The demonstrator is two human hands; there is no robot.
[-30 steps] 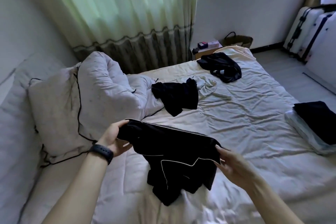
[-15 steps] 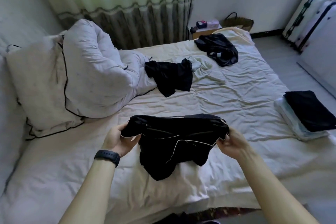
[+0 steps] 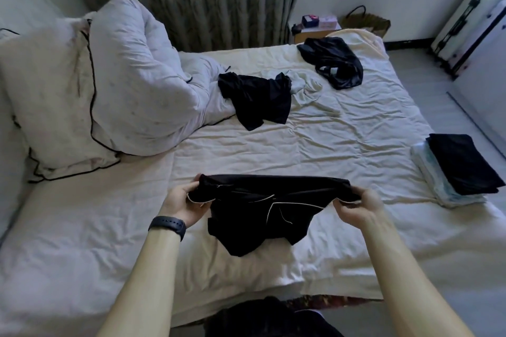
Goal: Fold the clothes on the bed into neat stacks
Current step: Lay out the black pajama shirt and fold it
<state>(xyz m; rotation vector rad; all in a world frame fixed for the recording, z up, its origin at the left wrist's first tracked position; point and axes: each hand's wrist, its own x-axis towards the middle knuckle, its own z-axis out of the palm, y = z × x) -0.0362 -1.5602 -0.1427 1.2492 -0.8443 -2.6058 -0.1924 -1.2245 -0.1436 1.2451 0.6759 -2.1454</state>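
Left hand [image 3: 182,204] and right hand [image 3: 360,206], lower centre of frame, fingers curled, each pinching top edge of black fabric garment with white piping [image 3: 273,210]. Garment stretched between them, lower part seemingly resting on wrinkled cream bed sheet [image 3: 328,150].

Done: one stack at right edge, folded black cloth [image 3: 465,164] on folded pale cloth [image 3: 427,172].

Left, upper centre: crumpled black garment [image 3: 257,98], rumpled pale garment [image 3: 301,85], shiny black garment [image 3: 336,65].

Woven basket [image 3: 369,23], upper right: contents hidden. White hard-shell suitcase [image 3: 471,27]: closed.

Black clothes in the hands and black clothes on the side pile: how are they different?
The held garment hangs crumpled between the left hand and right hand; the folded garment lies flat, a neat rectangle on a pale stack. The held garment shows thin white piping; the folded garment looks plain. Both are black.
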